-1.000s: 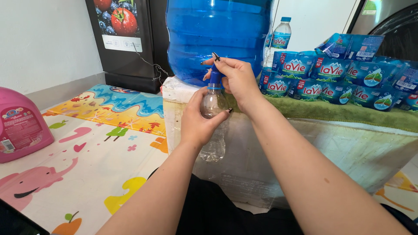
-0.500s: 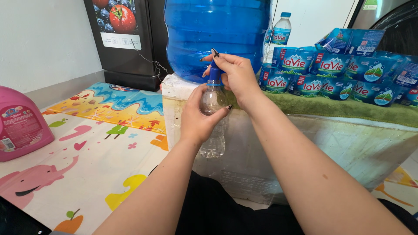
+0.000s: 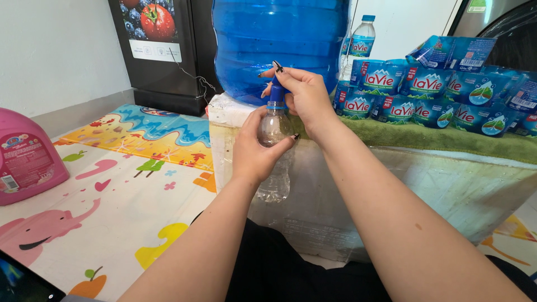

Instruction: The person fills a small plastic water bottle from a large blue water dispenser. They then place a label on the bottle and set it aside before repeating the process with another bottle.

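Your left hand [image 3: 254, 154] is wrapping around the shoulder of a small clear plastic bottle [image 3: 274, 162], fingers closed on it and holding it upright in front of the white foam box [image 3: 391, 190]. Your right hand [image 3: 302, 95] is sitting just above, its fingers pinching the blue tap [image 3: 276, 92] right over the bottle's mouth, so both hands are working close together, one clamped on the bottle and the other on the tap. The tap is sticking out from the bottom of the large blue water jug [image 3: 279, 45], which is standing on the box's left end, above its front left corner. The bottle's lower part is hanging free against the box's front wall, and I cannot tell how much water is inside it.

A green towel [image 3: 447, 137] is lying along the top of the box to the right of the jug, and a row of small blue-labelled water cups [image 3: 436, 95] is sitting on it, running toward the box's right end. One small water bottle with a blue cap [image 3: 362, 36] is standing behind the cups, just beside the jug. On the floor, a colourful play mat [image 3: 112, 190] is spreading out to the left of the box, with a pink detergent jug [image 3: 25, 159] resting at its left edge. A black cabinet [image 3: 159, 50] is standing against the wall at the mat's far edge.
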